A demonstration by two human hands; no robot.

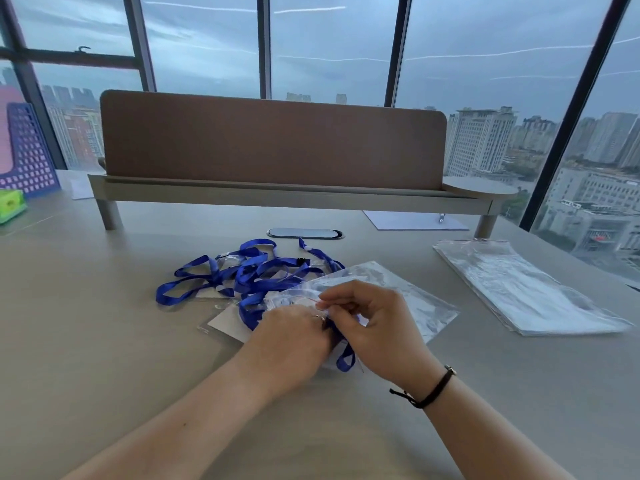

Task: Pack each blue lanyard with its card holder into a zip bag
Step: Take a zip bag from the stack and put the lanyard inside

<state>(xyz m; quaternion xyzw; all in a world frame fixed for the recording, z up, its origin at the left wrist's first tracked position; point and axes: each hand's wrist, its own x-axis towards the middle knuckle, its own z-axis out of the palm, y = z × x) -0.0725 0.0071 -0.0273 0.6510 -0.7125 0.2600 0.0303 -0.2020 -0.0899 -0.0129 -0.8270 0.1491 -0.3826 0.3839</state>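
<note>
A tangle of blue lanyards (pixel 242 271) with clear card holders lies on the table in front of me. A clear zip bag (pixel 408 296) lies just right of the pile, its mouth toward my hands. My right hand (pixel 374 327) pinches the bag's opening edge. My left hand (pixel 294 344) is closed over a blue lanyard (pixel 346 358) whose loop sticks out below my hands. A card holder (pixel 225 323) with a white insert lies partly under my left hand.
A stack of unused zip bags (pixel 526 289) lies at the right. A raised shelf with a brown screen (pixel 273 147) stands behind the pile, with a paper and pen (pixel 415 220) under it. A purple file rack (pixel 24 150) and green object (pixel 10 202) stand far left.
</note>
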